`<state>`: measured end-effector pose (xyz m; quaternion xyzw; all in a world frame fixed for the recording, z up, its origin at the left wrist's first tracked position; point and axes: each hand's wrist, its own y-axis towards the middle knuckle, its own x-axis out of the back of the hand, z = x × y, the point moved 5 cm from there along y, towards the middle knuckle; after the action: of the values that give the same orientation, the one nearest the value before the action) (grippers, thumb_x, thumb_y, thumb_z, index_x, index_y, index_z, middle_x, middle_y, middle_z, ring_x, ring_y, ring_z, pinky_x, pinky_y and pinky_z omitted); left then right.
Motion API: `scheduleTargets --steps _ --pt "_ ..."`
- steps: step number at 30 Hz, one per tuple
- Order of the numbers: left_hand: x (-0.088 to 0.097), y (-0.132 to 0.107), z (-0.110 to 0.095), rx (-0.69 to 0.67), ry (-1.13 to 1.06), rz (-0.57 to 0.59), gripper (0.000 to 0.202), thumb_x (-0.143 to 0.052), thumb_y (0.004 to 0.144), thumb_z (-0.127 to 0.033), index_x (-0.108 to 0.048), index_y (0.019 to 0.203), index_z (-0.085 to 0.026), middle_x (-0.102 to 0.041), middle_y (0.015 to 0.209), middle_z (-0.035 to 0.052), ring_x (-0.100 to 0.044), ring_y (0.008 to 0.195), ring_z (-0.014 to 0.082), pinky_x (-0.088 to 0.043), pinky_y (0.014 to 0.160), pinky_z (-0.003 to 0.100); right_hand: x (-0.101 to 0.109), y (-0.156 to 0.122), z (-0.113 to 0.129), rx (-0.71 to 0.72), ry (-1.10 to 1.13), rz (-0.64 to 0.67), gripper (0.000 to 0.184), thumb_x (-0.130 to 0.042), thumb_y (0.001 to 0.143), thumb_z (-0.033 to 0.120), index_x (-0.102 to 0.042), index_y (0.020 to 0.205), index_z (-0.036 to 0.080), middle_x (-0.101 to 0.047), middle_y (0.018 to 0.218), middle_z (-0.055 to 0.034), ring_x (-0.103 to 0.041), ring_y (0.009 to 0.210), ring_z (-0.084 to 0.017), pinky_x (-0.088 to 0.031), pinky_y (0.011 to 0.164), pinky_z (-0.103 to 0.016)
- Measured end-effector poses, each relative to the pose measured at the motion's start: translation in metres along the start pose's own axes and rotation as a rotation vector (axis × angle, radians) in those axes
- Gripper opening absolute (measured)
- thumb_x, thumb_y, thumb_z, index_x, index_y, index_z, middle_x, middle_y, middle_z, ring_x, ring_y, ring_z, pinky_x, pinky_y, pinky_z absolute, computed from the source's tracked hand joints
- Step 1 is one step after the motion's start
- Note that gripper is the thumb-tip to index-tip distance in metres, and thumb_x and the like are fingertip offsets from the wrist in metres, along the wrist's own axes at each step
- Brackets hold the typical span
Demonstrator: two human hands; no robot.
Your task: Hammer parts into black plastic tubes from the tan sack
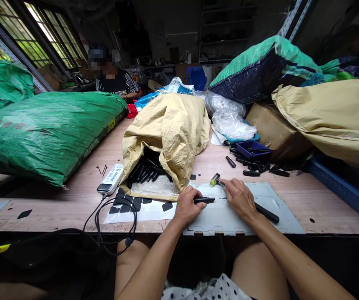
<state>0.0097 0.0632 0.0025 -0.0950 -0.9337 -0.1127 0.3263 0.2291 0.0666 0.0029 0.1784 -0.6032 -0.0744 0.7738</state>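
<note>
My left hand [188, 205] is closed on a short black plastic handle piece [204, 200] that lies on a grey mat [279, 216] at the table's near edge. My right hand [239, 198] is closed round a small mallet [262, 211]. Its black grip sticks out to the right of the hand. Its yellow-green head [214, 180] rests on the mat just beyond the black piece. An open tan sack [166, 133] lies right behind my left hand, with several black parts [144, 171] spilling from its mouth.
A white power bank [110, 179] with a black cable [113, 221] lies to the left. Big green sacks [41, 129] fill the left side. At right are a blue tray [252, 148], loose black parts [254, 170], a cardboard box [273, 129] and more sacks. A person [113, 79] sits at the far end.
</note>
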Motion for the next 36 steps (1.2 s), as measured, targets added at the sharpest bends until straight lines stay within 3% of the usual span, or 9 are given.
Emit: scheduleTargets --steps 12,15,18,20,21,25,28,32,36 --pt "0.005 -0.001 -0.008 -0.019 -0.062 -0.01 0.013 -0.078 0.077 -0.022 -0.069 0.087 -0.02 -0.062 0.09 0.0026 -0.057 0.093 0.022 -0.044 0.085 0.035 -0.001 -0.002 0.01 -0.007 -0.104 -0.04 0.031 -0.049 0.101 0.023 -0.067 0.126 0.023 -0.062 0.099 -0.0076 -0.051 0.097 -0.023 -0.032 0.081 -0.034" --pt "0.013 -0.036 -0.028 -0.039 -0.248 0.02 0.015 -0.067 0.089 -0.032 -0.069 0.1 -0.021 -0.067 0.099 0.0055 -0.061 0.096 0.0224 -0.047 0.088 0.035 -0.001 -0.002 0.01 -0.008 -0.108 -0.039 0.03 -0.05 0.1 0.022 -0.067 0.125 0.022 -0.062 0.099 -0.0076 -0.05 0.096 -0.023 -0.031 0.079 -0.034" --pt "-0.009 -0.102 -0.038 -0.1 -0.354 0.386 0.027 -0.06 0.096 -0.043 -0.071 0.111 -0.025 -0.072 0.102 0.0068 -0.065 0.096 0.023 -0.048 0.091 0.034 -0.001 -0.002 0.011 -0.007 -0.123 -0.04 0.03 -0.05 0.1 0.022 -0.066 0.125 0.022 -0.062 0.099 -0.008 -0.049 0.095 -0.023 -0.029 0.078 -0.034" --pt "-0.039 -0.148 -0.022 -0.049 -0.334 0.673 0.03 -0.066 0.091 -0.048 -0.075 0.111 -0.028 -0.075 0.097 0.0046 -0.067 0.092 0.0234 -0.049 0.09 0.034 -0.001 -0.002 0.011 -0.01 -0.132 -0.038 0.03 -0.05 0.099 0.022 -0.066 0.125 0.022 -0.062 0.1 -0.0081 -0.049 0.095 -0.023 -0.029 0.077 -0.035" --pt "-0.054 -0.164 -0.003 0.077 -0.313 0.718 0.029 -0.072 0.086 -0.047 -0.076 0.107 -0.028 -0.076 0.094 0.0026 -0.068 0.089 0.0234 -0.05 0.086 0.034 -0.001 -0.002 0.011 -0.013 -0.135 -0.036 0.03 -0.051 0.099 0.022 -0.066 0.125 0.022 -0.062 0.1 -0.0081 -0.049 0.095 -0.023 -0.029 0.077 -0.035" --pt "-0.093 -0.186 0.09 0.702 -0.106 0.561 0.027 -0.073 0.079 -0.036 -0.076 0.102 -0.022 -0.077 0.095 0.0044 -0.072 0.098 0.0278 -0.052 0.085 0.035 -0.002 -0.002 0.01 -0.016 -0.131 -0.025 0.029 -0.051 0.099 0.022 -0.066 0.124 0.022 -0.062 0.101 -0.0082 -0.049 0.096 -0.024 -0.03 0.078 -0.035" --pt "-0.101 -0.177 0.118 0.81 0.031 0.524 0.026 -0.069 0.082 -0.039 -0.076 0.101 -0.024 -0.077 0.093 0.0074 -0.072 0.108 0.0326 -0.052 0.094 0.04 -0.002 -0.001 0.01 -0.011 -0.128 -0.025 0.029 -0.052 0.099 0.022 -0.066 0.124 0.022 -0.062 0.101 -0.008 -0.049 0.096 -0.023 -0.03 0.078 -0.035" --pt "-0.082 -0.168 0.092 0.693 0.073 0.568 0.028 -0.07 0.08 -0.039 -0.078 0.1 -0.022 -0.077 0.1 0.0115 -0.069 0.112 0.0359 -0.05 0.1 0.046 -0.003 -0.002 0.009 -0.008 -0.131 -0.035 0.029 -0.052 0.099 0.022 -0.066 0.124 0.022 -0.062 0.099 -0.0077 -0.049 0.096 -0.023 -0.03 0.078 -0.035" --pt "-0.037 -0.159 0.02 0.38 -0.295 0.987 0.035 -0.076 0.076 -0.047 -0.077 0.103 -0.025 -0.075 0.089 0.0036 -0.069 0.079 0.0223 -0.056 0.077 0.035 -0.003 -0.003 0.009 -0.007 -0.143 -0.041 0.029 -0.052 0.099 0.022 -0.065 0.125 0.022 -0.062 0.1 -0.0077 -0.049 0.095 -0.023 -0.03 0.078 -0.035"
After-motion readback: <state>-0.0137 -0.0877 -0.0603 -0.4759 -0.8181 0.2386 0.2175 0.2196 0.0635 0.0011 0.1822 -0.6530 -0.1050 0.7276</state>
